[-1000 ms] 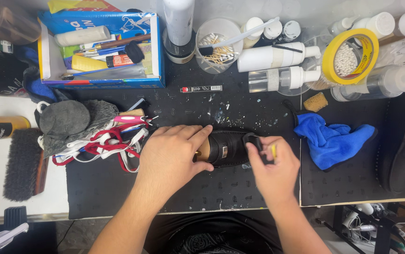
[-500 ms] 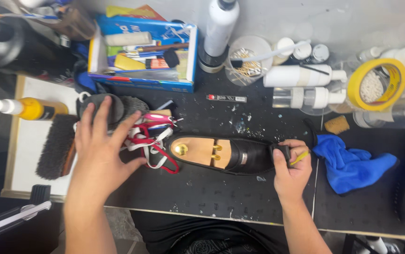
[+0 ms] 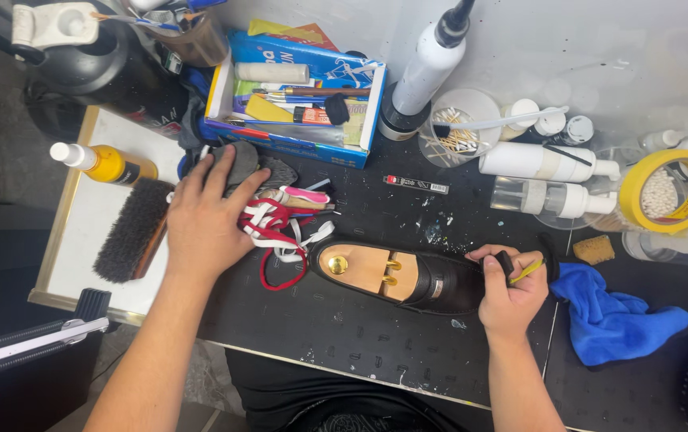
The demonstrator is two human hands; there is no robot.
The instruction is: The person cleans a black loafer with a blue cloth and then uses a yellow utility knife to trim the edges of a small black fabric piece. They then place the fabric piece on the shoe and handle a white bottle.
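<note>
Shoe [image 3: 432, 280], black and glossy, lies on the dark work mat [image 3: 344, 336] in front of the person, its long axis running left to right across the bench with a slight downward slant toward the right. Its heel end and open top, filled by a pale wooden shoe tree [image 3: 368, 270] with a brass knob, point left; its toe points right, under the right hand [image 3: 512, 296].

That right hand is curled shut over the toe, fingers folded around a small dark applicator and a thin yellow-handled tool [image 3: 526, 272] pinched against the palm. The left hand [image 3: 204, 220] is well apart from the shoe, spread flat with fingers fanned, pressing down on a grey cloth [image 3: 244, 160] and touching a tangle of red and white laces [image 3: 276, 228] that lies just beside the shoe's heel.

A dark bristle brush [image 3: 132, 232] sits left of that hand on a white board, near a yellow bottle [image 3: 108, 164]. A blue cloth [image 3: 616, 320] is crumpled to the right of the shoe. Behind, a blue box of supplies [image 3: 296, 96], white bottles and a roll of yellow tape [image 3: 672, 192] line the wall.
</note>
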